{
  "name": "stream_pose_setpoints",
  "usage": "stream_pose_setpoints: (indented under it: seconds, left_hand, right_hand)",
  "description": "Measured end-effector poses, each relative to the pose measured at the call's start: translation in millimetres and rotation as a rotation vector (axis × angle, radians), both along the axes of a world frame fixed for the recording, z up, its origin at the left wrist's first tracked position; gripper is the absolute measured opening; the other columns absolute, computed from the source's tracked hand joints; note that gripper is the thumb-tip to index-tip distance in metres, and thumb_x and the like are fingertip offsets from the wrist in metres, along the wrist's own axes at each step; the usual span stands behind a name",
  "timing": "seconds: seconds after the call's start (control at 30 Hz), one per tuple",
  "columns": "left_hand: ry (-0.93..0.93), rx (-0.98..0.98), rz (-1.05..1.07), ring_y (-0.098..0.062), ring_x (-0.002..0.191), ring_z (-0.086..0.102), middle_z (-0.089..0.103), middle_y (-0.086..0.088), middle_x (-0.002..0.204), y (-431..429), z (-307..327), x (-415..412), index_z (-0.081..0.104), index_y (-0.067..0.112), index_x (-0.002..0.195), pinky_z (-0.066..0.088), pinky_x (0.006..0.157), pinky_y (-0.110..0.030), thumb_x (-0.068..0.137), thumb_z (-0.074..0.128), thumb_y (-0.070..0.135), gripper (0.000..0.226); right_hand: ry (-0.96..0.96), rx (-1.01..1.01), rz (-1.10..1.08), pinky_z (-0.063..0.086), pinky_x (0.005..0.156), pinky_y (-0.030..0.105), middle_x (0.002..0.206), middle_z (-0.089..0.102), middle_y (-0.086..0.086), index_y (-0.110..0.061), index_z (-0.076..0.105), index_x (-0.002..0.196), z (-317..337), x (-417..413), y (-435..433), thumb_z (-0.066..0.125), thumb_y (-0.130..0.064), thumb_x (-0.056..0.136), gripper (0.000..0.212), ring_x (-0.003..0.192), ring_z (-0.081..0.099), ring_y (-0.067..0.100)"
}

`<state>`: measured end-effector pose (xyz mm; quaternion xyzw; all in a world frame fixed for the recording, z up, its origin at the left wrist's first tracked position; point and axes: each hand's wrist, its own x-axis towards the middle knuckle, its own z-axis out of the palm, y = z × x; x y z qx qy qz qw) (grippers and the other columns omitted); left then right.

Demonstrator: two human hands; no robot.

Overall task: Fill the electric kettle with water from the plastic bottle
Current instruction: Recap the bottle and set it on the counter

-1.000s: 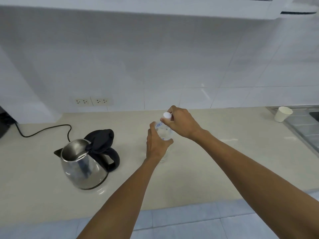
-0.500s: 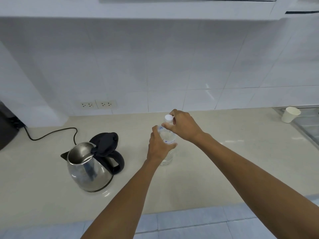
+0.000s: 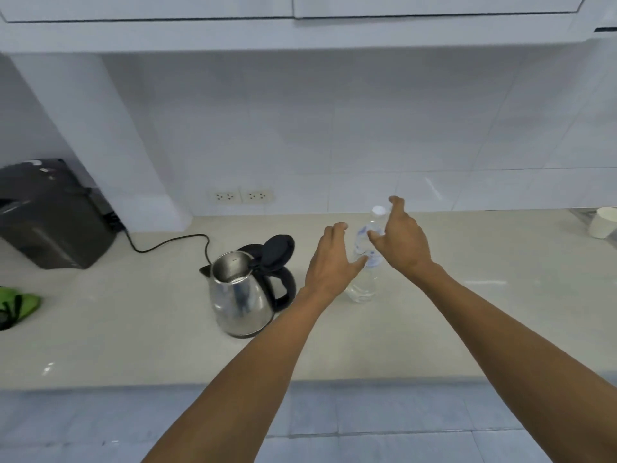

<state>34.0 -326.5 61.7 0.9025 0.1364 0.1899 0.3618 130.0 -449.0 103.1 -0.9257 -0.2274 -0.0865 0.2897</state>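
A steel electric kettle [image 3: 238, 295] with a black handle stands on the beige counter, its black lid flipped up and its mouth open. To its right a clear plastic bottle [image 3: 365, 265] stands upright with its white cap on. My left hand [image 3: 330, 262] is just left of the bottle with fingers spread, holding nothing. My right hand [image 3: 402, 238] hovers at the bottle's right, fingers apart, close to the cap but not gripping it. The hands hide part of the bottle's body.
A black appliance [image 3: 50, 212] sits at the back left, with a black cord [image 3: 167, 243] running toward the kettle. Something green [image 3: 18, 305] lies at the left edge. A white paper cup [image 3: 602, 222] stands far right by a sink. Wall sockets [image 3: 242, 196] behind.
Both hands have let go of the bottle and opened; before, the left gripped its body and the right held the cap. The view has shifted, showing more of the counter's left.
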Motion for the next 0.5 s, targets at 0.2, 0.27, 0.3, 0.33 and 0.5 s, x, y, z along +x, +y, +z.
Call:
stream_pose_setpoints:
  seconds: [0.2, 0.27, 0.3, 0.33, 0.5]
  left_hand:
    - [-0.075, 0.122, 0.014, -0.022, 0.123, 0.055, 0.052, -0.005, 0.135, 46, 16, -79, 0.047, 0.009, 0.141, 0.054, 0.091, -0.040, 0.086, 0.081, 0.036, 0.070]
    - [-0.062, 0.184, 0.034, -0.024, 0.121, 0.053, 0.052, -0.005, 0.132, 66, 17, -103, 0.048, 0.009, 0.140, 0.053, 0.090, -0.040, 0.085, 0.081, 0.038, 0.070]
    - [-0.048, 0.204, 0.046, -0.024, 0.121, 0.052, 0.052, -0.005, 0.131, 78, 16, -114, 0.048, 0.009, 0.140, 0.051, 0.092, -0.039, 0.083, 0.082, 0.038, 0.072]
    - [-0.029, 0.210, 0.060, -0.025, 0.121, 0.051, 0.051, -0.006, 0.132, 90, 14, -125, 0.047, 0.009, 0.141, 0.049, 0.094, -0.037, 0.082, 0.083, 0.039, 0.075]
    - [0.118, 0.266, 0.161, -0.029, 0.130, 0.047, 0.047, -0.008, 0.142, 148, 3, -165, 0.041, 0.012, 0.148, 0.045, 0.104, -0.042, 0.078, 0.083, 0.050, 0.090]
  right_hand:
    - [0.029, -0.042, 0.058, 0.048, 0.067, 0.034, 0.103, 0.067, 0.008, -0.012, 0.033, 0.142, -1, -71, 36, 0.073, -0.030, 0.087, 0.070, 0.092, 0.067, 0.029]
    - [0.043, -0.031, 0.077, 0.050, 0.065, 0.034, 0.100, 0.067, 0.007, -0.013, 0.033, 0.142, -2, -92, 52, 0.072, -0.032, 0.087, 0.070, 0.090, 0.067, 0.026]
    - [0.047, -0.029, 0.086, 0.052, 0.067, 0.036, 0.100, 0.067, 0.007, -0.014, 0.032, 0.142, -4, -101, 59, 0.072, -0.033, 0.087, 0.071, 0.090, 0.067, 0.026]
    - [0.052, -0.028, 0.095, 0.055, 0.070, 0.038, 0.101, 0.068, 0.008, -0.014, 0.032, 0.141, -6, -109, 66, 0.072, -0.033, 0.086, 0.071, 0.091, 0.067, 0.026]
    - [0.105, -0.031, 0.133, 0.054, 0.081, 0.043, 0.108, 0.065, 0.009, -0.014, 0.032, 0.143, -17, -134, 93, 0.071, -0.040, 0.086, 0.074, 0.101, 0.064, 0.029]
